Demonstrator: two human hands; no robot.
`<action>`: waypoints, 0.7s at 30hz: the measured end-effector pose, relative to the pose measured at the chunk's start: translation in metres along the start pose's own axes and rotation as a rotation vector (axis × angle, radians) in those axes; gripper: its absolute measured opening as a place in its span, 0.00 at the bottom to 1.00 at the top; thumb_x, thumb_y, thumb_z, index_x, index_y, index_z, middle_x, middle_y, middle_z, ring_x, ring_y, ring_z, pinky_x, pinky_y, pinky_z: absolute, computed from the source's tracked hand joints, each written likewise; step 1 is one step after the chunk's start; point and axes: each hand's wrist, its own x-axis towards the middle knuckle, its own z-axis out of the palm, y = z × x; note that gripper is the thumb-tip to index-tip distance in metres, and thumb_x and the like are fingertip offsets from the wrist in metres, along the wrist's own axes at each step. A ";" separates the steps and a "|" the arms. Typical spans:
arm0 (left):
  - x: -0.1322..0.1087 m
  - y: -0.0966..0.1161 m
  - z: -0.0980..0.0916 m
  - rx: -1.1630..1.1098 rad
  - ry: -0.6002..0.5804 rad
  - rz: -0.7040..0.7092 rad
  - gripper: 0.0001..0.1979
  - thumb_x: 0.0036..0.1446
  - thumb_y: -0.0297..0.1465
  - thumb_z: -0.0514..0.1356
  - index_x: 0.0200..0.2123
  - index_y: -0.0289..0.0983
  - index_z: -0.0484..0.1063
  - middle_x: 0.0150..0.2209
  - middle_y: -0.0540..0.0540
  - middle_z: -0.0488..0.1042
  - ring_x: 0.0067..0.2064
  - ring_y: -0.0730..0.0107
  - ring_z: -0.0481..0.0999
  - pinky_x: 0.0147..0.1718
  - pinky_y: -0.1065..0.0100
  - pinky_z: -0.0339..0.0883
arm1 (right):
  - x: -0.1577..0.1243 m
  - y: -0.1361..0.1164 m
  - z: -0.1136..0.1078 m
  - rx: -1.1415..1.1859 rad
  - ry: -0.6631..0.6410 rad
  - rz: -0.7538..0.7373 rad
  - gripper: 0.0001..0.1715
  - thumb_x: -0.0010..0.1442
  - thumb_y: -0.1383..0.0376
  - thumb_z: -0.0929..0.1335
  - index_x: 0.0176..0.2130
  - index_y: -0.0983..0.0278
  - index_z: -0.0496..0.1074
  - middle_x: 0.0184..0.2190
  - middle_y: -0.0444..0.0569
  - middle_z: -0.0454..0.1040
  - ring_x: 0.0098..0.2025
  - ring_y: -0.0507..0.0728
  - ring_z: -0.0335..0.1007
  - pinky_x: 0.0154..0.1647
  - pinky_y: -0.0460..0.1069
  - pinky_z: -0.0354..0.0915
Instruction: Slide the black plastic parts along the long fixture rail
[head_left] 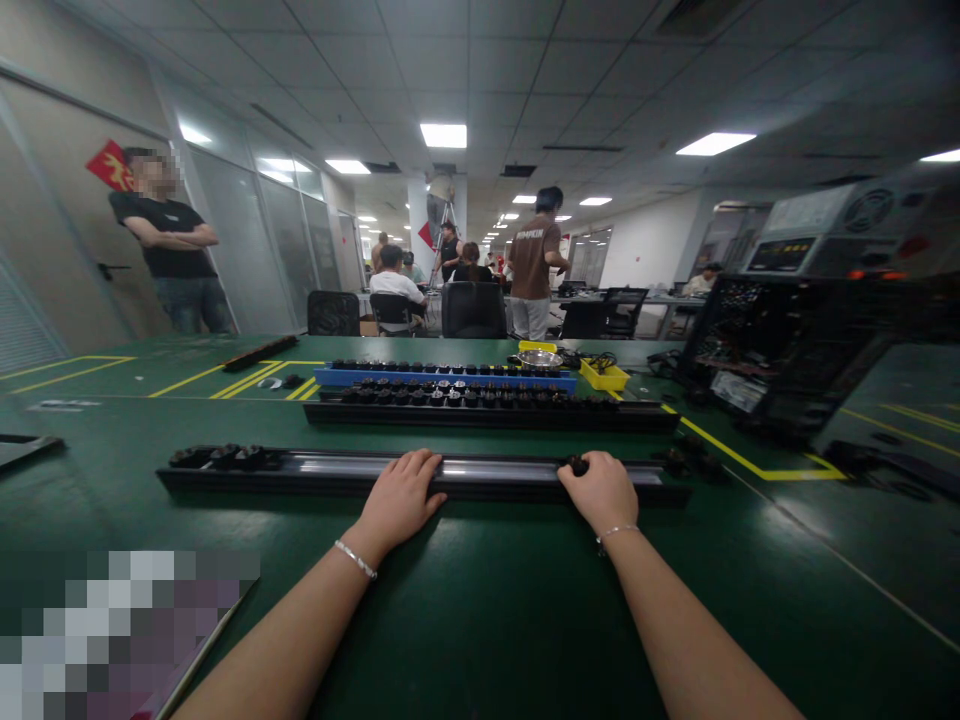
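A long black rail (300, 474) with a silvery groove lies across the green table in front of me. My left hand (401, 497) rests on the rail's middle, fingers stretched flat over it. My right hand (600, 490) is closed in a pinch on a small black round part (577, 465) sitting on the rail. Three similar black parts (225, 457) sit at the rail's left end. Both wrists wear thin bracelets.
Behind it lie a second black rail (487, 412) and a blue rail (450, 377), both full of black parts. Yellow bins (606, 376) and a metal bowl (540, 357) stand beyond. An open computer case (780, 360) stands at right. Loose parts (679, 460) lie near the rail's right end. People stand and sit behind.
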 end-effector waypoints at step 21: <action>-0.001 0.000 0.001 0.018 0.004 -0.001 0.25 0.55 0.40 0.54 0.56 0.39 0.59 0.56 0.42 0.63 0.56 0.58 0.61 0.54 0.59 0.54 | 0.004 0.013 -0.001 0.036 -0.005 0.025 0.15 0.50 0.55 0.63 0.31 0.64 0.69 0.35 0.52 0.71 0.40 0.59 0.63 0.36 0.50 0.59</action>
